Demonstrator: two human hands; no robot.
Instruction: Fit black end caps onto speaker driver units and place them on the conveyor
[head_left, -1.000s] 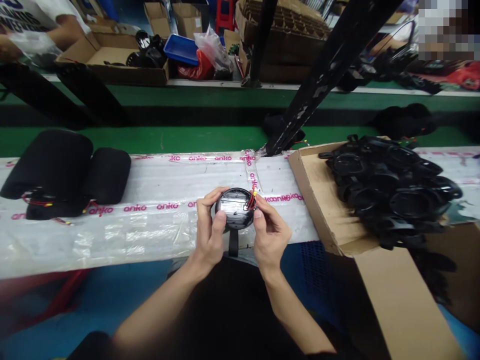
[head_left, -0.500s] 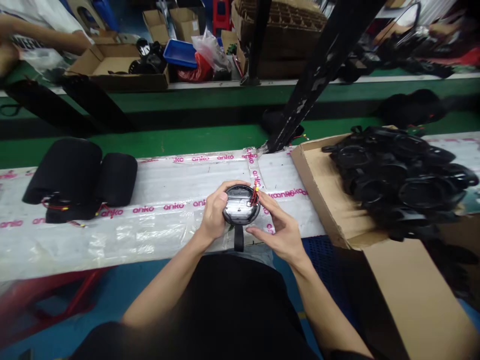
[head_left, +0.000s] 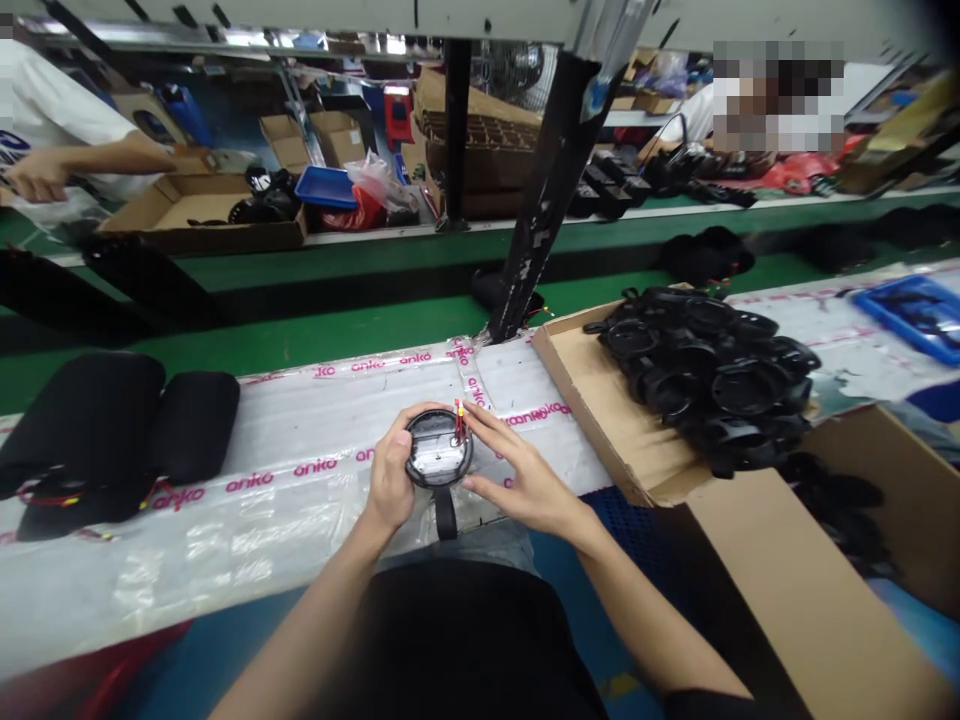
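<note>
My left hand (head_left: pixel 390 470) is shut on a round black plastic housing (head_left: pixel 439 448), its fingers curled around the left rim. The housing's pale inner face points up, and a black strap (head_left: pixel 445 513) hangs from its lower edge. Red and yellow wires (head_left: pixel 460 421) stick up from its top right. My right hand (head_left: pixel 525 485) is open with spread fingers, the tips close to the housing's right side and the wires. Both hands are over a plastic-wrapped bench (head_left: pixel 262 510) with pink "anko" tape.
To the right, a cardboard box (head_left: pixel 600 400) holds a heap of black round housings. Black padded cylinders (head_left: pixel 90 430) with red wires lie left. A black post (head_left: pixel 536 200) rises behind the bench. A blue tray (head_left: pixel 919 318) sits far right. A co-worker's hand (head_left: pixel 37 175) shows upper left.
The view has tilted upward. My right hand has let go of the housing and opened, while my left hand alone now holds it.
</note>
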